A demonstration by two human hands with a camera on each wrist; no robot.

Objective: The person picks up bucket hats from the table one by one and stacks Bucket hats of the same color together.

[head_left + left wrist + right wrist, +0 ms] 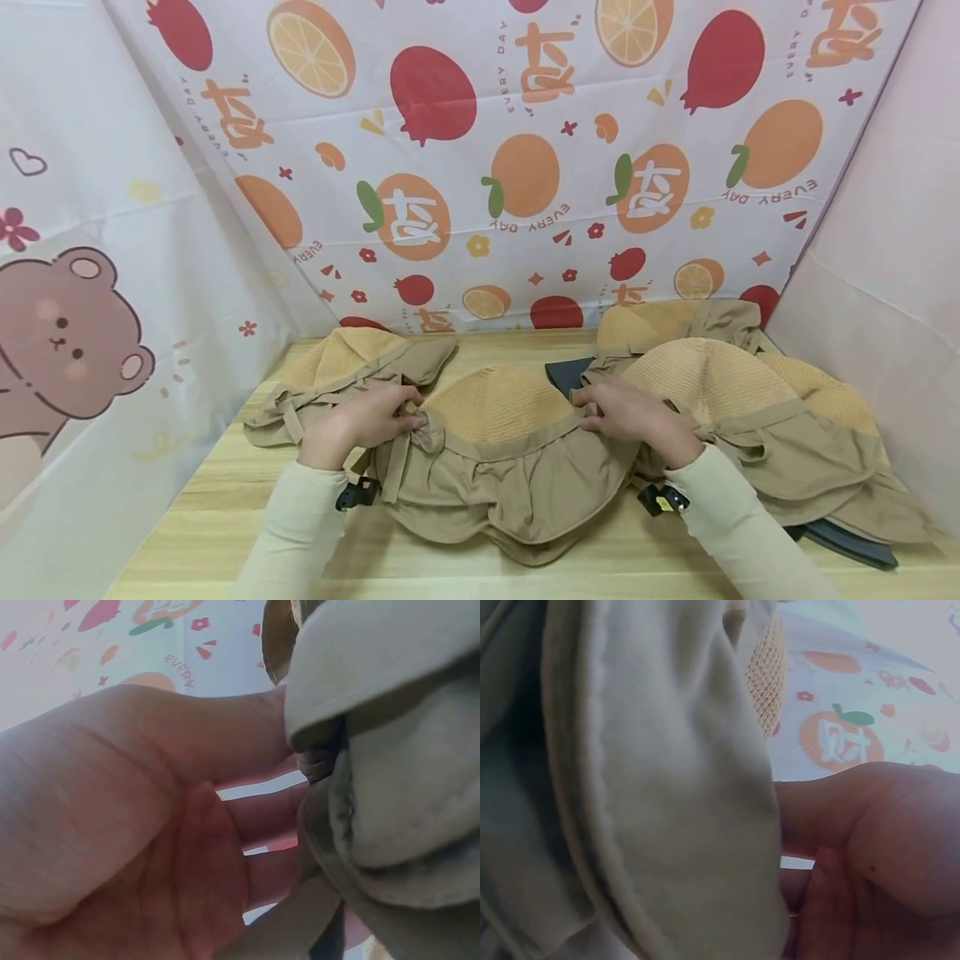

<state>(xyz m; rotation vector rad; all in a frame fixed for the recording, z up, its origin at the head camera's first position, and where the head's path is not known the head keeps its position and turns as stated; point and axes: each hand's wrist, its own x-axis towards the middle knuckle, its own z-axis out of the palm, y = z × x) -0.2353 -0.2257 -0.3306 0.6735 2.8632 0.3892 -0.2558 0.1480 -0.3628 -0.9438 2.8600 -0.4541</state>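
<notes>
A sun hat (498, 412) with a straw-coloured woven crown and a ruffled khaki brim is in the middle of the head view. My left hand (375, 415) pinches its left side where crown and brim meet, beside a fabric tie. On the opposite side, my right hand (628, 414) grips the same seam between thumb and fingers. Khaki cloth (405, 787) covers the left fingertips in the left wrist view. In the right wrist view the brim (682, 787) hides the right fingertips, with a bit of woven crown (769, 675) behind it.
A similar hat (345, 367) lies at the left. Several more overlap on the right, including a front one (705, 383) and a back one (645, 325). Dark strips (851, 542) stick out beneath them. Printed cloth (525, 183) walls in the wooden table (217, 508).
</notes>
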